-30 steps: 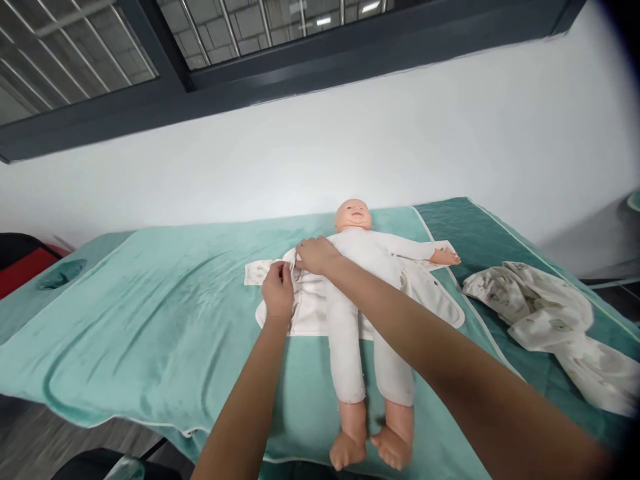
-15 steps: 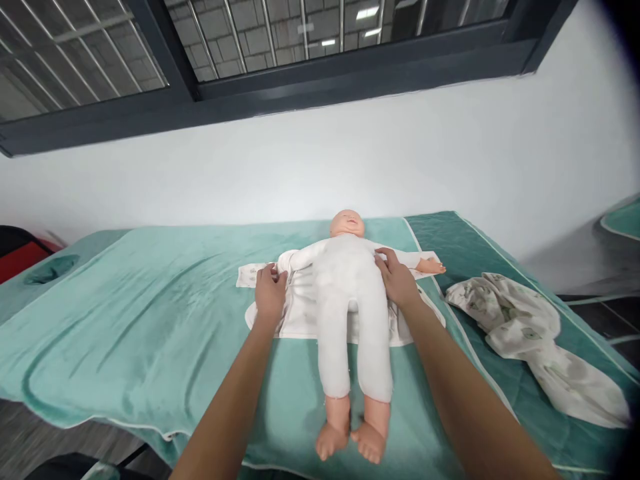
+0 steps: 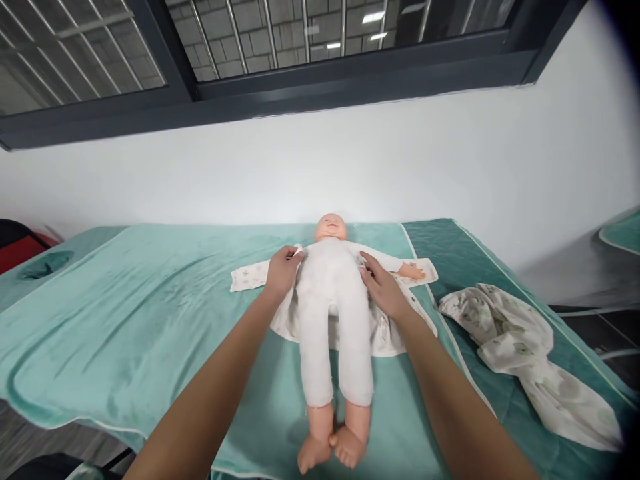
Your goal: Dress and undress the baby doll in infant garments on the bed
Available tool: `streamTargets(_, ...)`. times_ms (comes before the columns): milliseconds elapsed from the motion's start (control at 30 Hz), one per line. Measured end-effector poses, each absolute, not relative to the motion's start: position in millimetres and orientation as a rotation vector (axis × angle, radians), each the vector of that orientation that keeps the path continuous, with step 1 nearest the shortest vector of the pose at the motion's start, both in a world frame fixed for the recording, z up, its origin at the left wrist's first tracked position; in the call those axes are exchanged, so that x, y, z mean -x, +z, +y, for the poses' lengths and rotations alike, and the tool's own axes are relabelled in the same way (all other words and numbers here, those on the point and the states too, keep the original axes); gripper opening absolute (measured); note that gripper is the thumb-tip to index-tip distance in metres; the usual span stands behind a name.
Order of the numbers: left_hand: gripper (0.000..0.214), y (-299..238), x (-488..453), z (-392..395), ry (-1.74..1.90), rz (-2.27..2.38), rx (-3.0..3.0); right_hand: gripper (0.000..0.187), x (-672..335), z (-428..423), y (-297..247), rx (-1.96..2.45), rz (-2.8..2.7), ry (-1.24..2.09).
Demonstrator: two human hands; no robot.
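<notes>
A baby doll (image 3: 333,273) with a white cloth body lies face up, its bare feet toward me. Spread open beneath it is a white printed baby shirt (image 3: 390,340), sleeves out to both sides. My left hand (image 3: 283,270) is closed in a pinch on the shirt's fabric beside the doll's shoulder; the doll's arm on that side is hidden behind it. At the other side of the chest, my right hand (image 3: 383,283) has its fingers closed on what looks like the shirt's edge. The doll's hand on the right rests over the right sleeve.
A crumpled white printed garment (image 3: 525,353) lies at the right on the dark green cover (image 3: 470,267). A light green sheet (image 3: 125,320) covers the rest of the bed. Behind stands a white wall (image 3: 240,173) beneath a dark window frame (image 3: 350,87).
My left hand has moved up and right to the doll's shoulder, drawing the shirt's left side inward. The doll has shifted slightly left. My right hand remains by its chest.
</notes>
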State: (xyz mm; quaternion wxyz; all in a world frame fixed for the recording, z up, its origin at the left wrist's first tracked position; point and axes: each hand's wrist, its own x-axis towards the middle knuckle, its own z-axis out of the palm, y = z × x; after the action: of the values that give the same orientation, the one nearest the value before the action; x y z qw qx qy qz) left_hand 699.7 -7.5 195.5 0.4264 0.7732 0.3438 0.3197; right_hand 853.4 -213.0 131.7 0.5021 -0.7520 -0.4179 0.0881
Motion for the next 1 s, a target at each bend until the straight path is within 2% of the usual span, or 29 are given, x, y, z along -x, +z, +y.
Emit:
streamTargets(267, 0.015, 211, -730, 3, 0.724, 0.865, -1.895, 0.069, -848, -209, 127, 1.627, -1.063, 0.488)
streamTargets(400, 0.022, 220, -731, 0, 0.609, 0.807, -1.858, 0.067, -849, -209, 125, 1.678, -1.121, 0.499)
streamTargets(633, 0.025, 275, -685, -56, 0.311, 0.544, -1.829, 0.065, -852, -206, 120, 1.638, -1.094, 0.477)
streamTargets(733, 0.030, 287, -657, -77, 0.317, 0.464, -1.731, 0.065, -851, -205, 118, 1.632, -1.034, 0.463)
streamTargets(833, 0.027, 269, -635, -81, 0.528, 0.523, -1.823, 0.063, -849, -206, 119, 1.626, -1.025, 0.456)
streamTargets(933, 0.024, 230, -615, -77, 0.735, 0.774, -2.092, 0.063, -847, -208, 122, 1.624, -1.020, 0.460)
streamTargets(1000, 0.035, 203, -600, -78, 0.761, 0.826, -2.251, 0.063, -847, -208, 122, 1.628, -1.016, 0.459)
